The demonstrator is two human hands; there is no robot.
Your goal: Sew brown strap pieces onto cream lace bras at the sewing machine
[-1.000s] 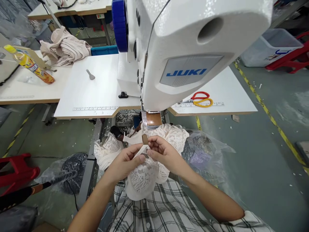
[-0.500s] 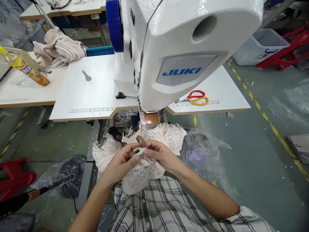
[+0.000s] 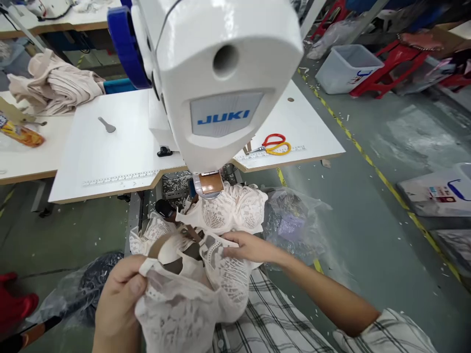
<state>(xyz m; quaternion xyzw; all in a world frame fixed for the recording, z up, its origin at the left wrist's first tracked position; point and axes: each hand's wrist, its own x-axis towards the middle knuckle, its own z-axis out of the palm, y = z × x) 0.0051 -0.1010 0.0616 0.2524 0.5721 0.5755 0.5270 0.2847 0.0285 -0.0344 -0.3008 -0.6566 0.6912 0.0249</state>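
Observation:
My left hand (image 3: pixel 118 300) is closed on the edge of a pale lace garment (image 3: pixel 198 294), lifting it close to the camera at the lower left. My right hand (image 3: pixel 246 246) pinches the same garment's far edge near the middle of the view. A brown strap (image 3: pixel 159 245) curls out of the lace between the hands. More lace pieces (image 3: pixel 231 208) lie heaped just under the white JUKI sewing machine head (image 3: pixel 213 83), below its brown-taped arm end (image 3: pixel 209 184).
The white sewing table (image 3: pixel 110 152) carries a small grey tool (image 3: pixel 106 125) and red and yellow scissors (image 3: pixel 274 144). Folded beige fabric (image 3: pixel 51 86) lies at the far left. Plastic bags (image 3: pixel 290 220) sit on the floor; a bin (image 3: pixel 346 66) and red stools stand at the right.
My hands have parted: the left pulled the lace garment down-left toward the camera, the right stayed near the middle. The view swung to the right.

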